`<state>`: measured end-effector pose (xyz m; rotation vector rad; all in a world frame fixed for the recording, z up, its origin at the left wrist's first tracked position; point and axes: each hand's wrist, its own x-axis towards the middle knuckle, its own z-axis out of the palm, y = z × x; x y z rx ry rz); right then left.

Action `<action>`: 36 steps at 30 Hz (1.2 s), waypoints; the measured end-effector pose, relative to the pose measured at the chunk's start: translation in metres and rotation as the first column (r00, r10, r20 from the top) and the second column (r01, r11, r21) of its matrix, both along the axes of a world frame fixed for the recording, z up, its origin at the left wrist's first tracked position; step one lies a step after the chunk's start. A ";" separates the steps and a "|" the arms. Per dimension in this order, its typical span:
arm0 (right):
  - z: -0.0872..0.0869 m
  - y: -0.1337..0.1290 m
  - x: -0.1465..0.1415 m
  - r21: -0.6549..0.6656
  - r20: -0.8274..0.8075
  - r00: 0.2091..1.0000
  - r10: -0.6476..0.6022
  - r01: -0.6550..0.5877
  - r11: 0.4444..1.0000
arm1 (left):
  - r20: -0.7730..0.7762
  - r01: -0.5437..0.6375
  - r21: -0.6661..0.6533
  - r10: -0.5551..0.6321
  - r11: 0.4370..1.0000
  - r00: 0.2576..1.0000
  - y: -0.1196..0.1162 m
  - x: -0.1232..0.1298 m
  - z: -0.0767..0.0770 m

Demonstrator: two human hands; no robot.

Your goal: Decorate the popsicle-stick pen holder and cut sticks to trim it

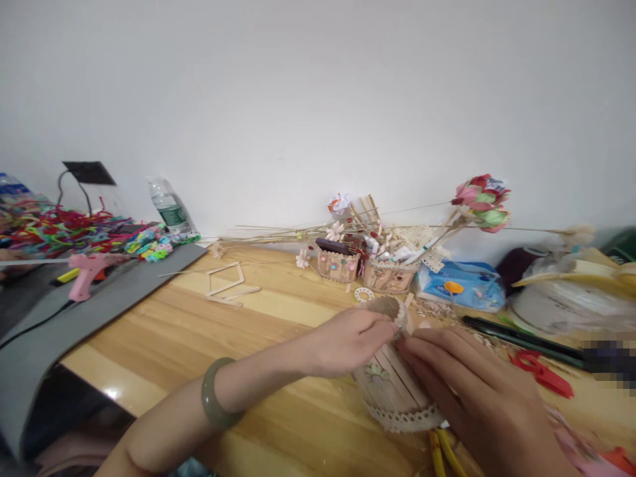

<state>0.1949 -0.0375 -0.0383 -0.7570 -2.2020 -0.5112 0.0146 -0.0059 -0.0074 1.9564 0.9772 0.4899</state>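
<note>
A wooden-stick container with lace trim at both ends and a small green flower on its side lies tilted at the table's front. My left hand, with a green bangle at the wrist, pinches the lace at its upper end. Against the right side of the same container, my right hand has its fingers bent together near the upper lace. Its fingertips and part of the container are hidden behind the hands.
Two small stick baskets with craft pieces stand by the wall, near a blue wipes pack. A pink glue gun rests on the grey mat at left. Red clip and yellow-handled tool lie at right.
</note>
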 end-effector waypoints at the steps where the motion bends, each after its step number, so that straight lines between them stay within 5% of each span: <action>1: -0.001 0.000 0.001 -0.006 0.002 1.000 0.005 -0.005 1.000 | 0.002 -0.003 -0.002 0.003 1.000 1.000 0.000 0.000 0.000; 11: -0.001 -0.002 -0.001 -0.144 -0.131 0.991 -0.004 -0.015 0.989 | 0.070 0.003 -0.098 0.004 0.995 0.998 0.004 -0.004 0.000; 21: 0.000 -0.002 -0.002 -0.138 -0.280 0.958 -0.066 0.028 0.990 | 0.100 -0.031 -0.106 0.042 0.994 0.994 0.007 -0.005 0.000; 27: -0.007 0.000 0.010 -0.296 -0.464 0.847 -0.260 0.128 0.947 | 0.248 -0.011 -0.266 0.080 0.964 0.966 0.009 -0.006 -0.003; 31: -0.015 0.003 0.014 -0.424 -0.568 0.765 -0.304 0.045 0.905 | 0.371 0.127 -0.343 0.010 0.931 0.929 0.010 -0.007 -0.006; 36: -0.014 0.003 0.010 -0.471 -0.642 0.708 -0.293 -0.063 0.880 | 0.398 0.150 -0.353 0.003 0.923 0.917 0.009 -0.007 -0.006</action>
